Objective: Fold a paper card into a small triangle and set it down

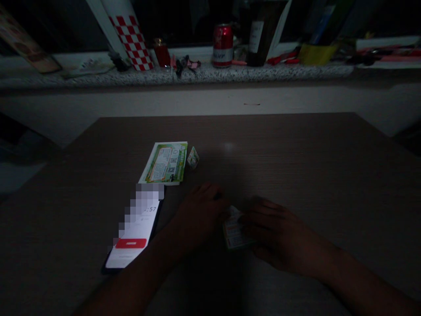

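In the dim middle of the table lies a small printed card [233, 230], pale with orange and green marks. My right hand [276, 232] covers its right side, fingers bent over the surface and thumb low at the edge. At the card's upper left is my left hand [204, 213], its fingers curled in and its thumb side touching the edge. Shadow hides the exact fingertip contact. Beyond my left hand, a little folded green-and-white paper piece [193, 158] stands up beside a green printed booklet [167, 163].
A lit phone [131, 237] with a red button on screen lies left of my left forearm. Along the stone windowsill [197, 78] stand a red-and-silver can [222, 46], a red-checkered tube [131, 41], a dark labelled container [258, 39] and a yellow holder [317, 53].
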Action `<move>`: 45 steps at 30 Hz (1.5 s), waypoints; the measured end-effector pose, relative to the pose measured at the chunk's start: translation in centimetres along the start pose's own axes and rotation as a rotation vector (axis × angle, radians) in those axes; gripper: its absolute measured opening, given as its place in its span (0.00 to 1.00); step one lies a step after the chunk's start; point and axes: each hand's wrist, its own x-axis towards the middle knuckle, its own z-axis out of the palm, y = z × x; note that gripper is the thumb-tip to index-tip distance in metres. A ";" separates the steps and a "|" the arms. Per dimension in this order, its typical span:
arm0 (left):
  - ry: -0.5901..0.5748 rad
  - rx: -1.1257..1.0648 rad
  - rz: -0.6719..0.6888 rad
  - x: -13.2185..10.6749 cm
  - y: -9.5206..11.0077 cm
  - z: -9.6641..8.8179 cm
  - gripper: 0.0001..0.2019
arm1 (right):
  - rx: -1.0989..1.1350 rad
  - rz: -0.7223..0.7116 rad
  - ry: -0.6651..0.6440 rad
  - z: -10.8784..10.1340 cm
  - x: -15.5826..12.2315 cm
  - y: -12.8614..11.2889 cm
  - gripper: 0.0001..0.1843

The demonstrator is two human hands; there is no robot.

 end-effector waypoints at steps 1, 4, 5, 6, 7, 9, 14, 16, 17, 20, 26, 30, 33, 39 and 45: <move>-0.002 -0.003 -0.006 0.0 -0.1 -0.1 0.08 | 0.003 -0.002 0.004 0.0 0.0 0.0 0.09; -0.002 -0.015 -0.005 -0.1 -0.3 -0.1 0.09 | 0.013 -0.002 0.005 0.1 -0.1 0.0 0.09; -0.002 -0.021 -0.002 -0.1 -0.3 0.0 0.09 | 0.020 -0.001 0.004 0.1 -0.1 0.0 0.09; -0.006 -0.028 0.002 -0.1 -0.4 0.0 0.09 | 0.028 0.002 0.001 0.1 -0.2 0.0 0.09; -0.009 -0.037 0.007 -0.2 -0.4 0.1 0.10 | 0.035 0.006 -0.003 0.1 -0.2 0.0 0.09; -0.012 -0.056 0.021 -0.2 -0.5 0.2 0.09 | 0.045 0.015 -0.006 0.0 -0.2 0.0 0.09; -0.008 -0.098 0.015 -0.1 -0.6 0.1 0.08 | 0.053 0.046 -0.001 0.1 0.1 0.3 0.06; -0.003 -0.100 0.011 -0.1 -0.6 0.1 0.09 | 0.065 0.050 0.034 0.3 0.2 0.6 0.06; 0.000 -0.098 0.010 -0.1 -0.6 0.1 0.08 | 0.072 0.049 0.045 0.4 0.2 0.7 0.06; 0.005 -0.093 0.011 -0.1 -0.5 0.1 0.07 | 0.082 0.048 0.094 0.5 0.3 0.8 0.07; 0.010 -0.140 0.040 -0.3 -1.0 0.2 0.08 | 0.143 0.064 0.158 0.6 0.5 0.8 0.08; 0.009 -0.183 0.045 -0.4 -1.6 0.2 0.10 | 0.185 0.127 0.141 0.7 0.7 0.9 0.10; 0.001 -0.191 0.033 -0.6 -2.0 0.1 0.12 | 0.207 0.187 0.143 0.6 0.9 0.9 0.13; 0.004 -0.160 0.016 -1.2 -2.4 -0.3 0.20 | 0.243 0.287 0.127 0.6 1.3 0.7 0.21; 0.038 -0.194 -0.028 -0.9 -1.6 -0.5 0.17 | 0.202 0.376 0.123 1.3 1.7 0.6 0.23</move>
